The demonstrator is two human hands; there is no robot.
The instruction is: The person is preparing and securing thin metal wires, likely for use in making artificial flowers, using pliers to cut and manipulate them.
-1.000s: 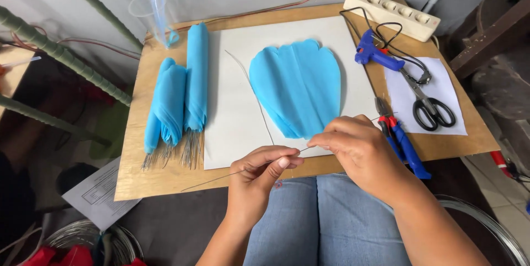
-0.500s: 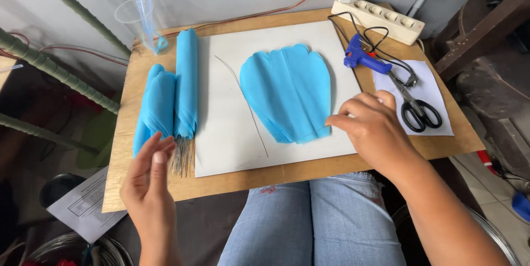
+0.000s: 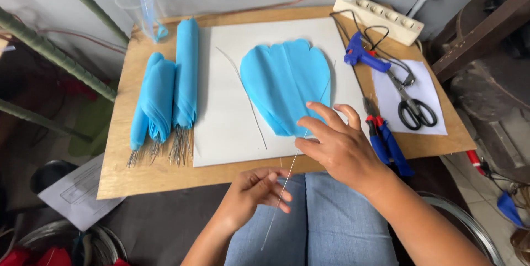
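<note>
Left hand (image 3: 255,193) pinches thin wire (image 3: 287,180) over lap; right hand (image 3: 337,144), fingers spread, holds nothing, presses blue petal (image 3: 287,86) at board edge. Risk: wire slips, springs aside; petal creases under fingertips

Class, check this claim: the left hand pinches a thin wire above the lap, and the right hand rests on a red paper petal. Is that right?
Not quite. In the head view the paper petal under the right hand is blue, not red. The left hand does pinch the thin wire.
</note>
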